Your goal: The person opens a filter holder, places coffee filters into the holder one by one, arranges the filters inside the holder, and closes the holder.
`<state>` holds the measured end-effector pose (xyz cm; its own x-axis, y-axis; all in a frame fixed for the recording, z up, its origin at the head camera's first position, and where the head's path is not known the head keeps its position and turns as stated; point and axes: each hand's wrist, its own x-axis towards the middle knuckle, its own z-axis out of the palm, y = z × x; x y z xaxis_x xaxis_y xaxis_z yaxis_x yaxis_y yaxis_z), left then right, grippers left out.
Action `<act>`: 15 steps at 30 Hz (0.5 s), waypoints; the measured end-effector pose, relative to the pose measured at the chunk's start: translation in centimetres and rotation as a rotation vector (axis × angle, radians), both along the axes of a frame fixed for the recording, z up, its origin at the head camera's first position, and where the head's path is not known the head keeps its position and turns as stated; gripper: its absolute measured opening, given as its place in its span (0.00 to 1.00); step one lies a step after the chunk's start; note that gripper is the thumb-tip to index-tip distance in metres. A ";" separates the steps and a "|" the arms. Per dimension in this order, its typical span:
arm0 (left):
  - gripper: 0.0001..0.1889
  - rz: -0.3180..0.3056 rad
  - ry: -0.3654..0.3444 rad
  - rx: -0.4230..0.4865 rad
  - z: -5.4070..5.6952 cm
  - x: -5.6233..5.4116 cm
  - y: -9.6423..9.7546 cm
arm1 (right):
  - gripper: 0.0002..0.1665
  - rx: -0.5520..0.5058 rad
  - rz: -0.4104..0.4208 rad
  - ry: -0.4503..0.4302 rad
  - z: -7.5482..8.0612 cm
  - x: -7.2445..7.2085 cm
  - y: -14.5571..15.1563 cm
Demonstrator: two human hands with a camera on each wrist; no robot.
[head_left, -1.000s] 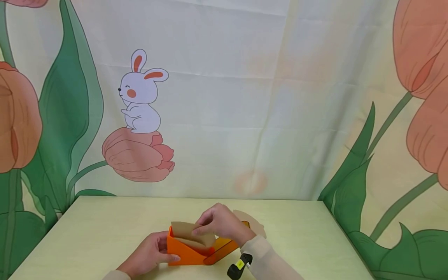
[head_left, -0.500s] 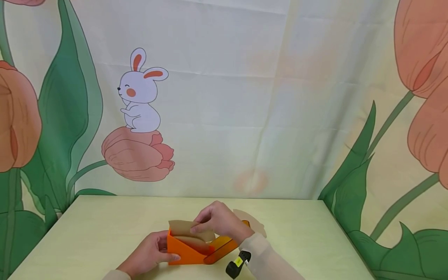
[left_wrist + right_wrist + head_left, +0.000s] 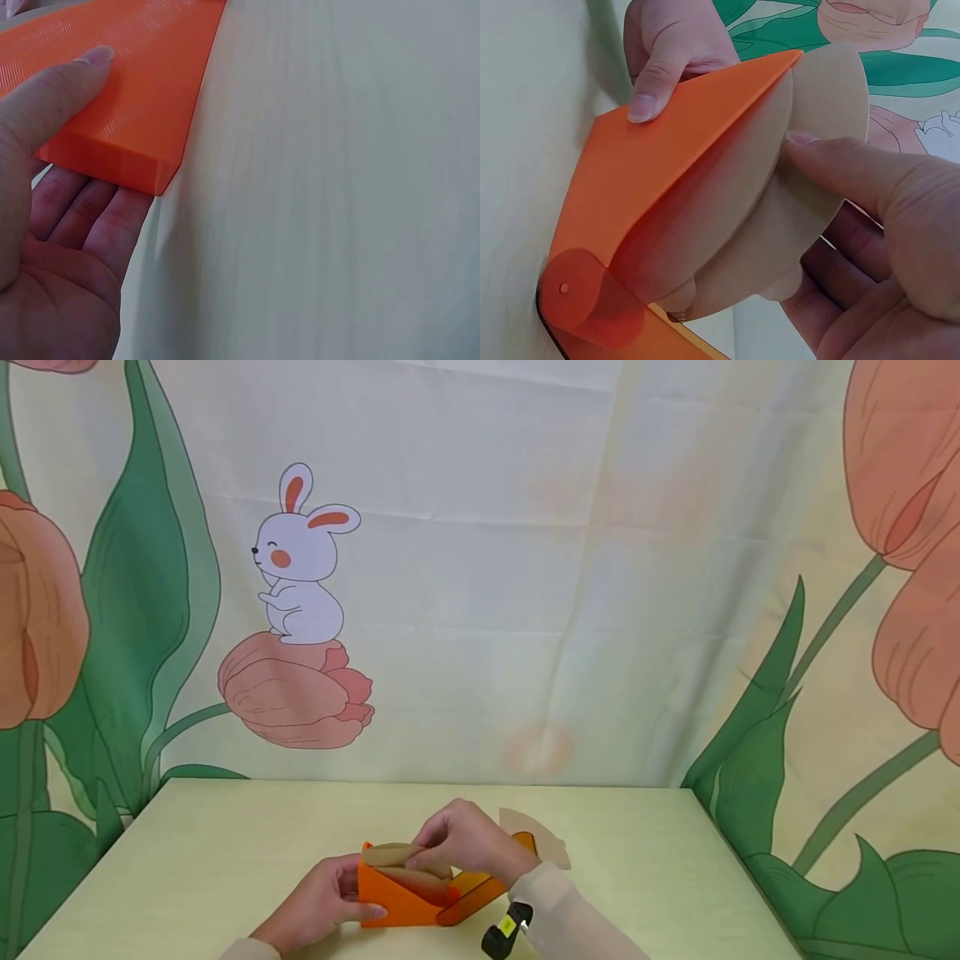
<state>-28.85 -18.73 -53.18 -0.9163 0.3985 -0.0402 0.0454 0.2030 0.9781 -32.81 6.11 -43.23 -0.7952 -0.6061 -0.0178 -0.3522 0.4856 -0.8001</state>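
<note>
A tan, curved-edged paper piece [image 3: 832,90], partly hidden behind another piece [image 3: 727,187], is pinched by the right hand [image 3: 467,841] at the mouth of an orange holder [image 3: 397,902]. The finely ridged, wedge-shaped holder, cut off in the left wrist view, is gripped by the left hand [image 3: 322,897] on the table [image 3: 225,835]. An amber flap [image 3: 474,902] is partly covered.

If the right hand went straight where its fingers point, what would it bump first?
Probably the front brown paper in the orange holder, past the brown sheet that the right hand pinches; depth is unclear, so it could be the holder's wall instead.
</note>
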 end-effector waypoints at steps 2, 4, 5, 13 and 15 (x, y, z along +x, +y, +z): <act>0.34 -0.004 0.003 0.004 0.0 0.0 0.0 | 0.02 0.014 -0.006 -0.005 0.0 0.0 -0.1; 0.33 -0.003 0.005 -0.001 -0.1 -0.1 0.0 | 0.02 0.023 -0.012 -0.008 0.0 0.1 -0.1; 0.33 -0.002 0.005 -0.005 -0.1 -0.1 0.0 | 0.02 0.025 -0.015 -0.011 -0.1 0.1 -0.2; 0.33 0.012 -0.008 -0.024 -0.1 -0.2 0.0 | 0.03 0.043 -0.017 -0.042 -0.1 0.4 -0.1; 0.33 0.019 -0.011 -0.031 -0.1 -0.1 0.1 | 0.02 0.051 -0.007 -0.052 -0.1 0.4 -0.1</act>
